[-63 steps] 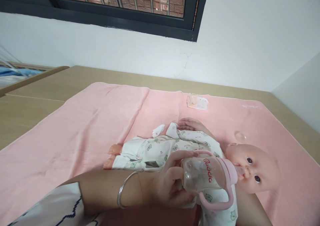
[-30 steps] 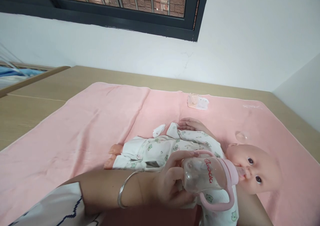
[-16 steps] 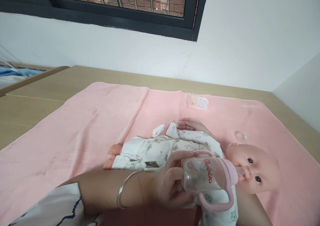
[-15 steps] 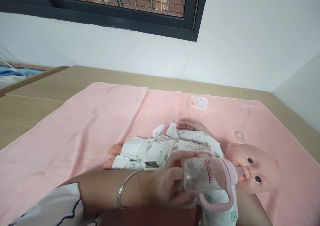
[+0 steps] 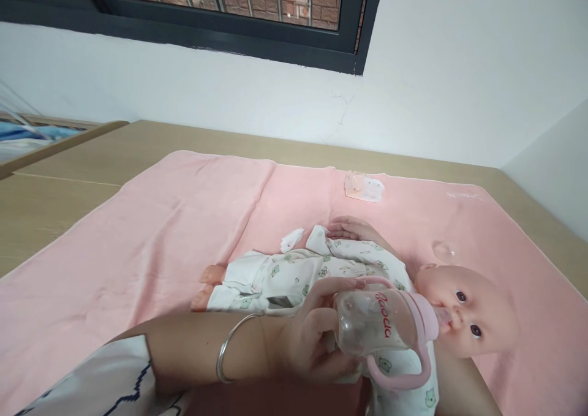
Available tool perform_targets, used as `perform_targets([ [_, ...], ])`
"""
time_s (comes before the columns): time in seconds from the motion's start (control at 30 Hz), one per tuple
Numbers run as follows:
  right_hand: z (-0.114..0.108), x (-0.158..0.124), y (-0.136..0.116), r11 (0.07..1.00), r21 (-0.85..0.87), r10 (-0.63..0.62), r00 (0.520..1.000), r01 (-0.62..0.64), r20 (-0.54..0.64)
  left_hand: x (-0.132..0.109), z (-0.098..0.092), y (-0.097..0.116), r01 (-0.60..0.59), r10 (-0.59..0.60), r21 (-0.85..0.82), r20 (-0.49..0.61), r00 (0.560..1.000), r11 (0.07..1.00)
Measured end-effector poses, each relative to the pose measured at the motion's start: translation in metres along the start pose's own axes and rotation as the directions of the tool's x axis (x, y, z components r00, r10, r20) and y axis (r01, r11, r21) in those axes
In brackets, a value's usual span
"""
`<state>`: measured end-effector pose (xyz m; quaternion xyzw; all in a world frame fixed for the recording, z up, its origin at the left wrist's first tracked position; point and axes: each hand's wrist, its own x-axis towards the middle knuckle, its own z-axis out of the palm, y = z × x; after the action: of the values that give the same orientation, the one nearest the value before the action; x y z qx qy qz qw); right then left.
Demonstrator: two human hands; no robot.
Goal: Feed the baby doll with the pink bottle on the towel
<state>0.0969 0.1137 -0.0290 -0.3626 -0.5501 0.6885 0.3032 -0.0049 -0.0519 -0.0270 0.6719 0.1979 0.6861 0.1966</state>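
Observation:
A baby doll [image 5: 468, 309] in a white patterned outfit lies on its back, head to the right and bare feet to the left. My left hand [image 5: 316, 336], with a silver bangle at the wrist, is closed around the base of a clear baby bottle [image 5: 367, 321] with pink handles and a pink collar. The bottle lies nearly level, its teat at the doll's mouth. Passing beneath the doll's neck, my right arm comes out on the far side. There my right hand [image 5: 353, 228] rests against the doll's sleeve, fingers stretched out and partly hidden.
Under the doll a pink blanket [image 5: 206, 214] covers much of the wooden surface [image 5: 193, 135]. A clear dome-shaped cap [image 5: 443, 250] lies beyond the doll's head. Farther back is a small plastic packet [image 5: 362, 187]. A dark-framed window [image 5: 275, 33] is set in the white wall.

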Motion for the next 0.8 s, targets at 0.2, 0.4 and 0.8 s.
perform_targets([
  [0.2, -0.002, 0.002, -0.002, 0.998, 0.056, 0.029, 0.999, -0.03, 0.025, -0.002, 0.002, -0.001, -0.019, 0.019, -0.04, -0.009, 1.0, 0.999],
  [0.4, -0.007, 0.0, -0.007, 0.997, 0.056, 0.052, 0.995, -0.056, 0.082, 0.004, -0.002, 0.003, -0.018, 0.018, -0.013, 0.033, 0.999, 1.0],
  [0.8, -0.006, 0.002, -0.004, 0.998, -0.004, 0.064, 0.997, -0.064, 0.042, 0.007, -0.001, 0.004, 0.022, -0.022, -0.039, 0.024, 0.999, 0.999],
])
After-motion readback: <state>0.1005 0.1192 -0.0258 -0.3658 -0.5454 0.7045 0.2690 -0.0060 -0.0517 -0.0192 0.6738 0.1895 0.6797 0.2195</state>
